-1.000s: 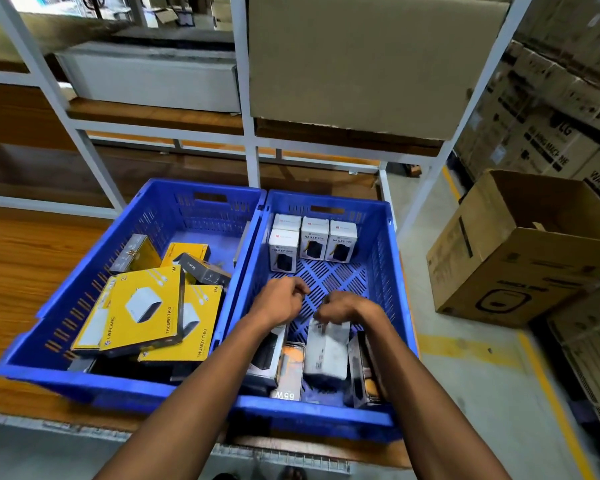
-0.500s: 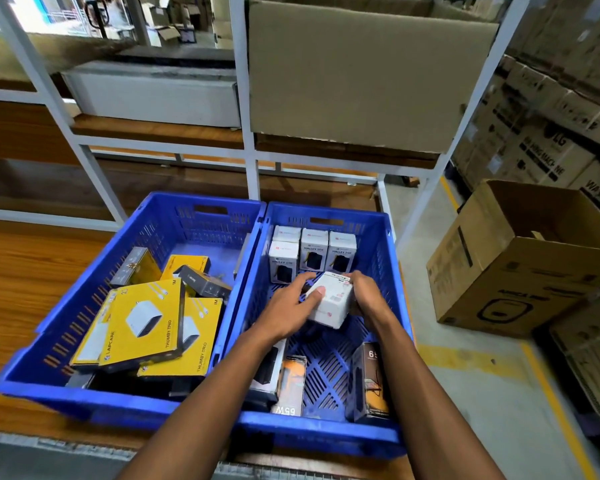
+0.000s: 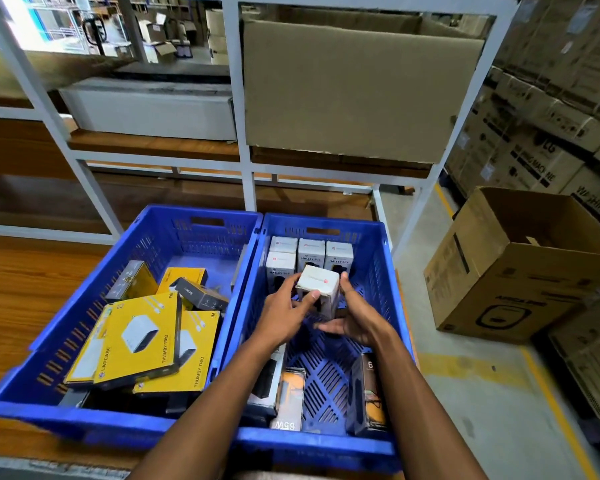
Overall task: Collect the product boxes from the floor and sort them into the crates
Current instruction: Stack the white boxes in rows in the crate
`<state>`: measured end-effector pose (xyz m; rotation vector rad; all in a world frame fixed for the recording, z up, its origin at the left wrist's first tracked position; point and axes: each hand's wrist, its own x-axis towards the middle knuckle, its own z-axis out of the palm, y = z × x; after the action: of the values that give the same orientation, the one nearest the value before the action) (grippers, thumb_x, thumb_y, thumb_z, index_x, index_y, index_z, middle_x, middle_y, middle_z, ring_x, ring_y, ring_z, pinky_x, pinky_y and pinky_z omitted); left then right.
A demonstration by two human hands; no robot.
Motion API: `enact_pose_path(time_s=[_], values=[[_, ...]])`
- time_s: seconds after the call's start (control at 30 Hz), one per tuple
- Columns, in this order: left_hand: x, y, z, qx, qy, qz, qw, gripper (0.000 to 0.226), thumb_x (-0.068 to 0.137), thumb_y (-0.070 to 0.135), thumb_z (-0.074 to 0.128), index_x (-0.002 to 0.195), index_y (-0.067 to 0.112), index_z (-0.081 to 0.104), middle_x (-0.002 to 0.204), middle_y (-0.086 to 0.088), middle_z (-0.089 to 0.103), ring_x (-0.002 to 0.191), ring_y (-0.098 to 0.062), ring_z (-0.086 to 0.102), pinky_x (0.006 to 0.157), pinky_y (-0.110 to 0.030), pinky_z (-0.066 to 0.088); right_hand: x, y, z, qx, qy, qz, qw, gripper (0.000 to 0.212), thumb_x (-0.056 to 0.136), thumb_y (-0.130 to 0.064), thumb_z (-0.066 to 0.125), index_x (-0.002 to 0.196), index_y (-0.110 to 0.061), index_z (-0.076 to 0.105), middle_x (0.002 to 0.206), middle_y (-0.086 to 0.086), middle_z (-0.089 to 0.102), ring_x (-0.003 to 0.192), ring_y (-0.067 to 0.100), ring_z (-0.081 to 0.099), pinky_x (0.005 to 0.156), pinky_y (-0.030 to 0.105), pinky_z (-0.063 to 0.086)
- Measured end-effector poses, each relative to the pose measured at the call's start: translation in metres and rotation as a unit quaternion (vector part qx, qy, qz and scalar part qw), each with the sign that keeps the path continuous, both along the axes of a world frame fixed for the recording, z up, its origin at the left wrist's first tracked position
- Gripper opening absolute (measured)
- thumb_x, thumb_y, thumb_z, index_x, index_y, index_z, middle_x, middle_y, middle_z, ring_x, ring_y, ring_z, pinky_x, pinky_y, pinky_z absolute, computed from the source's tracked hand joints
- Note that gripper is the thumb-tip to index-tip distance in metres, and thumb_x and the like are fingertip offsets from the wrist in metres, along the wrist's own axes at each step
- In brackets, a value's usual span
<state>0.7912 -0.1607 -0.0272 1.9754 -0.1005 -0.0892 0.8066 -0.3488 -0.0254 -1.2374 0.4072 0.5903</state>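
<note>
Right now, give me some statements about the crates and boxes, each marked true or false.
1. Both hands hold the white box over the right crate. True.
2. The yellow boxes lie in the right crate. False: they lie in the left crate.
3. White boxes stand upright along the right crate's far wall. True.
4. The big carton on the floor is sealed shut. False: its top is open.
5. The left hand rests on the crate rim. False: its fingers grip the white box, as does the right hand.

Warehouse: steel racking (image 3: 243, 161), stacked cartons (image 3: 534, 143)
</note>
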Motion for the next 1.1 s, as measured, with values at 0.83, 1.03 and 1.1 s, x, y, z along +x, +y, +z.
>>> enact_pose_path(time_s=[0.83,1.03,1.1], values=[[0.01,-0.011,-0.011,0.032,0.063,-0.02,0.997,0.052,0.096,-0.003,0.056,0.109,0.045,0.068,0.14,0.01,0.061,0.128,-0.013,0.058,0.106,-0.031,0.049,0.007,-0.001,-0.013,-0.159,-0.085,-0.049,0.982,0.075,0.082,-0.028,0.089,0.13,-0.026,0.032,0.125,0.009,0.066,0.106,0.027,0.074,0.072,0.044,0.066],[0.011,-0.01,-0.009,-0.007,0.026,0.013,1.0,0.037,0.096,-0.004,0.061,0.117,0.025,0.07,0.117,0.007,0.07,0.112,-0.01,0.065,0.091,-0.025,0.051,0.007,-0.004,-0.008,-0.184,-0.059,-0.052,0.98,0.051,0.091,-0.045,0.077,0.119,-0.012,0.052,0.104,0.017,0.075,0.08,0.033,0.078,0.067,0.042,0.066],[0.01,-0.011,-0.01,0.0,0.028,0.001,1.0,0.037,0.096,-0.002,0.062,0.118,0.028,0.068,0.111,0.01,0.072,0.108,-0.008,0.066,0.089,-0.025,0.052,0.008,-0.007,-0.009,-0.185,-0.051,-0.054,0.98,0.056,0.092,-0.049,0.075,0.123,-0.011,0.05,0.102,0.018,0.075,0.076,0.033,0.077,0.076,0.046,0.066]])
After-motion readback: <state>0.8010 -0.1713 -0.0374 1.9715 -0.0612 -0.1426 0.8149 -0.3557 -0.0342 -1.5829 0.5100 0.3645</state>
